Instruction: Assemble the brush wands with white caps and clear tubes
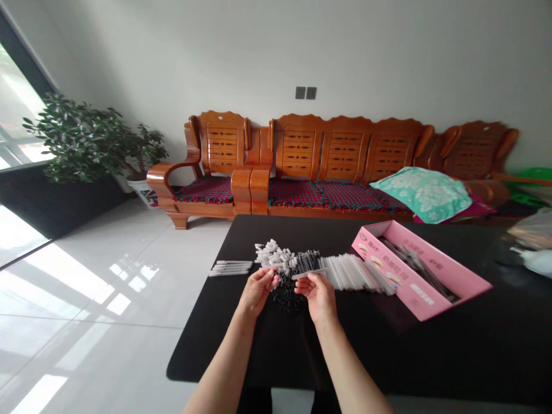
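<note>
My right hand [318,293] pinches a thin whitish pen tube [305,275], held nearly level and pointing left. My left hand [259,288] is closed in a pinch just left of it; what its fingertips hold is too small to make out. Under and between the hands lies a heap of small black plugs [288,300]. Behind them are a pile of short white caps [273,253] and a bunch of thin dark sticks [307,260], probably pen refills. A row of translucent pen tubes [345,272] lies to the right, and several white pens [230,267] lie side by side at the left.
A pink open box [420,299] with dark sticks inside stands on the right of the black table [267,356]. Plastic bags [535,241] lie at the far right. Beyond the table is a wooden sofa [254,190]; a potted plant [86,138] stands at the left.
</note>
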`<state>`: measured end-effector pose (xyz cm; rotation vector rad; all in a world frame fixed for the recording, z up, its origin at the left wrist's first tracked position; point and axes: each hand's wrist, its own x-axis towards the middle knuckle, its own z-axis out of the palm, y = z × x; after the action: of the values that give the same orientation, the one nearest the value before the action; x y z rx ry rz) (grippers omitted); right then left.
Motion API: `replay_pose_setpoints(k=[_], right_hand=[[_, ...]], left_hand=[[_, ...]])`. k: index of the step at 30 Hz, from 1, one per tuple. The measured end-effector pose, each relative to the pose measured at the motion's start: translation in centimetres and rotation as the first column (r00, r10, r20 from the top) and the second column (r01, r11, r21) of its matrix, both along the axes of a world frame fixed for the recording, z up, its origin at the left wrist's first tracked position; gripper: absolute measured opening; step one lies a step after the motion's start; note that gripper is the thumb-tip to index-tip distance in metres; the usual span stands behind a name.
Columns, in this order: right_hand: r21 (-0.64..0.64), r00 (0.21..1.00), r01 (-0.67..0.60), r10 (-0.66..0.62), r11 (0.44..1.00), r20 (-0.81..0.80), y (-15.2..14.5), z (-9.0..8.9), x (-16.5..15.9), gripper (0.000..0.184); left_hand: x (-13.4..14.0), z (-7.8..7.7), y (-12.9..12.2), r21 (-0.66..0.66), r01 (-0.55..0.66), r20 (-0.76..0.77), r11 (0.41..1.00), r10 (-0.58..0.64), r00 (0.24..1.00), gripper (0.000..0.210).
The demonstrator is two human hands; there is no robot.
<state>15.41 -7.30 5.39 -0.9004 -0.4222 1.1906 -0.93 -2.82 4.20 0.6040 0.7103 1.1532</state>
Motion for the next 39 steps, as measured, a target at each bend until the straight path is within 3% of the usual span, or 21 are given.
replay_pose_setpoints(k=[10, 39], right_hand=[[-0.011, 0.996, 0.061, -0.06, 0.998, 0.067, 0.6, 0.8, -1.7, 0.021], [-0.012, 0.985, 0.099, -0.096, 0.995, 0.143, 0.7, 1.1, -1.2, 0.023]], left_hand=[[1.5, 0.4, -0.9, -0.014, 0.028, 0.07, 1.0, -0.027, 0.997, 0.028], [2.5, 1.2, -1.3, 0.094, 0.028, -0.056, 0.995, -0.023, 0.998, 0.033]])
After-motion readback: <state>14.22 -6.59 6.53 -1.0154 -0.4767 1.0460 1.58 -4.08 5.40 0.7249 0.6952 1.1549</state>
